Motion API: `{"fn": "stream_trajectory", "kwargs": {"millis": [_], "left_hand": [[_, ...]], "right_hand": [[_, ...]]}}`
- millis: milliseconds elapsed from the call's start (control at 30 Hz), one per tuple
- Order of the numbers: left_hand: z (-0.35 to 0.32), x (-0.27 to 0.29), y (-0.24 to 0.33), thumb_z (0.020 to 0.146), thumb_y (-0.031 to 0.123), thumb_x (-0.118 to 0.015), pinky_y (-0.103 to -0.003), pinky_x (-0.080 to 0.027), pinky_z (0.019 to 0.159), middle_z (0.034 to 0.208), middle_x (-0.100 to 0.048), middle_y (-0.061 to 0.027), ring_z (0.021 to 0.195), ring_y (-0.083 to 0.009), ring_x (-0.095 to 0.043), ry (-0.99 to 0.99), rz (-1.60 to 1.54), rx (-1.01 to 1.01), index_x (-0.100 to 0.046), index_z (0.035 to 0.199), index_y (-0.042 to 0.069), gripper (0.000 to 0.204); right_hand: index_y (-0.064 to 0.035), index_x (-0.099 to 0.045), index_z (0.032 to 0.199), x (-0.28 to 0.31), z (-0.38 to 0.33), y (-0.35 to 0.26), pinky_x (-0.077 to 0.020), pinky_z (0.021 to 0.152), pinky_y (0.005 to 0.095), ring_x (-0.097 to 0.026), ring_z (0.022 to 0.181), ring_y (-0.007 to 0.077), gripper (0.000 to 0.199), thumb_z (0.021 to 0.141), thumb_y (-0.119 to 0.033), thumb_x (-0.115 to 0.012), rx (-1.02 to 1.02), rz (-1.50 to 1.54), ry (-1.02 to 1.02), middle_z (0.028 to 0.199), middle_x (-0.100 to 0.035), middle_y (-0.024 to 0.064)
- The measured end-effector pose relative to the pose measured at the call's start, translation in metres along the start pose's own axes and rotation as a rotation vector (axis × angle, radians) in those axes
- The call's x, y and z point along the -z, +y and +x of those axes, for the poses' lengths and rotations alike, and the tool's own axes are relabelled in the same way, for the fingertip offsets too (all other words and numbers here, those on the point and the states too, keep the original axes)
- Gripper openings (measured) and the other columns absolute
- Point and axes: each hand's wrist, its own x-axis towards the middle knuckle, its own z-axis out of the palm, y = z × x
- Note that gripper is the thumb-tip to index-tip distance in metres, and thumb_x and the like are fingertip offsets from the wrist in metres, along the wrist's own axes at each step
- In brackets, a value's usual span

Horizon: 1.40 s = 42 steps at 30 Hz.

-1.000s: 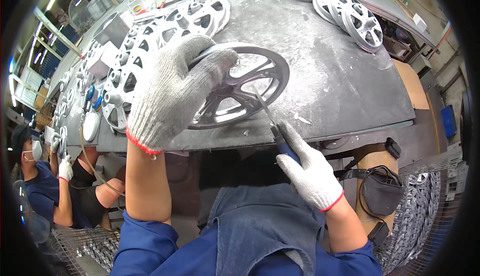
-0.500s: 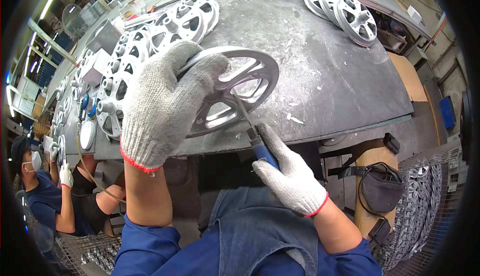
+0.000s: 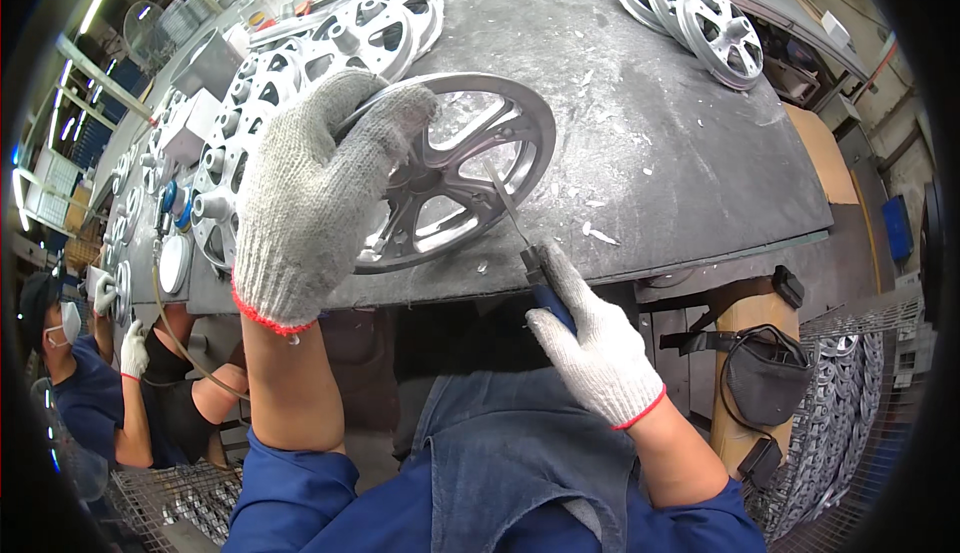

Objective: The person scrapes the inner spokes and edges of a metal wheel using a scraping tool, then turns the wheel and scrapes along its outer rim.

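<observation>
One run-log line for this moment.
left hand: holds spoked wheel by rim | right hand: holds blue-handled tool, tip at spokes | table: pale scraps, more wheels

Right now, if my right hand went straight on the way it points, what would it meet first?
Most likely the wheel: the tool in your right hand points up and left toward it. The tool's tip overlaps the wheel in view, but whether they touch is unclear.

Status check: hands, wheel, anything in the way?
Left hand gripping spoked wheel at left edge. Right hand holding blue-handled tool, tip at wheel; contact unclear. Pale shavings on table.
</observation>
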Motion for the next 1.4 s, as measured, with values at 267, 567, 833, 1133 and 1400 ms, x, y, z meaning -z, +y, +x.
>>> {"fn": "stream_trajectory", "kwargs": {"millis": [267,567,833,1133,1400], "left_hand": [[0.003,0.001,-0.007,0.105,0.034,-0.073,-0.033,-0.05,0.082,0.088,-0.07,-0.0054,0.087,-0.0135,-0.061,0.024,0.02,-0.033,-0.078,0.111,-0.005,0.04],[-0.004,0.004,-0.015,0.106,0.036,-0.072,-0.034,-0.05,0.077,0.085,-0.071,-0.008,0.081,-0.0146,-0.061,0.109,0.07,-0.057,-0.079,0.112,-0.004,0.041],[-0.01,0.0,-0.017,0.109,0.034,-0.069,-0.035,-0.05,0.073,0.079,-0.069,-0.0102,0.074,-0.0157,-0.059,0.142,0.037,-0.081,-0.077,0.108,-0.003,0.037],[0.008,0.0,-0.017,0.107,0.041,-0.064,-0.04,-0.054,0.084,0.092,-0.074,-0.0168,0.087,-0.0296,-0.07,0.079,0.319,-0.36,-0.078,0.111,-0.002,0.045],[0.045,-0.029,0.016,0.106,0.04,-0.063,-0.051,-0.062,0.089,0.107,-0.078,-0.0267,0.102,-0.0425,-0.078,-0.054,0.495,-0.054,-0.077,0.12,0.001,0.044]], "right_hand": [[-0.0162,-0.036,0.176,-0.018,-0.005,-0.006,-0.0544,0.111,0.0434,-0.07,0.13,0.049,0.079,0.107,-0.031,-0.07,0.009,0.175,-0.033,0.144,-0.07,0.0314],[-0.0122,-0.039,0.175,-0.023,-0.003,0.004,-0.0531,0.113,0.0417,-0.071,0.133,0.0443,0.076,0.108,-0.031,-0.07,-0.019,0.241,-0.013,0.148,-0.069,0.0301],[-0.0117,-0.039,0.175,-0.027,-0.007,0.003,-0.0528,0.114,0.0413,-0.07,0.137,0.0395,0.076,0.108,-0.029,-0.07,-0.068,0.334,-0.041,0.152,-0.067,0.0291],[-0.014,-0.029,0.179,0.022,0.007,-0.028,-0.0582,0.062,0.0355,-0.071,0.069,0.0202,0.083,0.107,-0.02,-0.068,-0.293,0.423,-0.25,0.096,-0.072,0.0148],[-0.0189,-0.026,0.181,0.011,0.018,-0.015,-0.0513,0.049,0.034,-0.064,0.059,0.0182,0.083,0.108,-0.022,-0.067,-0.36,0.63,-0.227,0.08,-0.062,0.0099]]}}
